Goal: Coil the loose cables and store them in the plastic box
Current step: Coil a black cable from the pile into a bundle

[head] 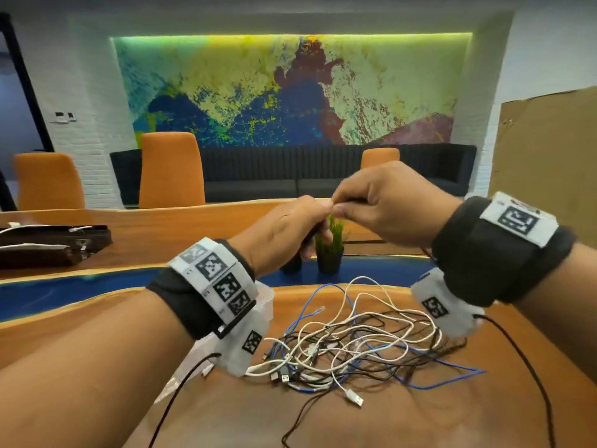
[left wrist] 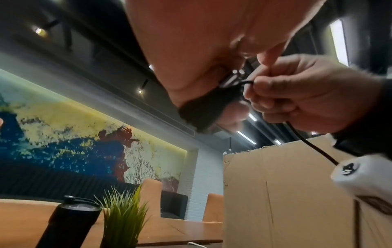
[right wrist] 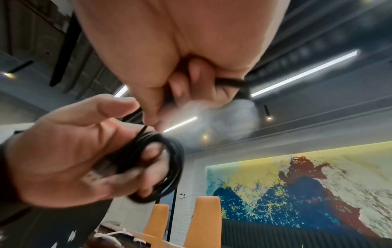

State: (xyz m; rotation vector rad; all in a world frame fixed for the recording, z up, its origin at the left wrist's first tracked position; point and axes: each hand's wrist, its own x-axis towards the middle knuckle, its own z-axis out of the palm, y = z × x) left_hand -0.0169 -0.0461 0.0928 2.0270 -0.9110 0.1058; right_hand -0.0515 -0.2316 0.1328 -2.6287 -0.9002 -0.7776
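Above the table, my left hand (head: 287, 227) grips a small coil of black cable (right wrist: 169, 161), its loops wound round the fingers (right wrist: 148, 154). My right hand (head: 371, 202) meets it from the right and pinches the free end of the same black cable (left wrist: 246, 83). In the head view the coil is mostly hidden behind the hands. A tangled pile of white, black and blue loose cables (head: 355, 344) lies on the wooden table (head: 420, 415) below. The clear plastic box (head: 266, 297) stands left of the pile, mostly hidden by my left wrist.
A potted grass plant (head: 329, 250) and a black bottle (left wrist: 70, 223) stand just beyond the hands. Dark cases (head: 48, 244) lie at the far left. A cardboard sheet (head: 549, 156) leans at the right. Orange chairs (head: 171, 169) line the table's far side.
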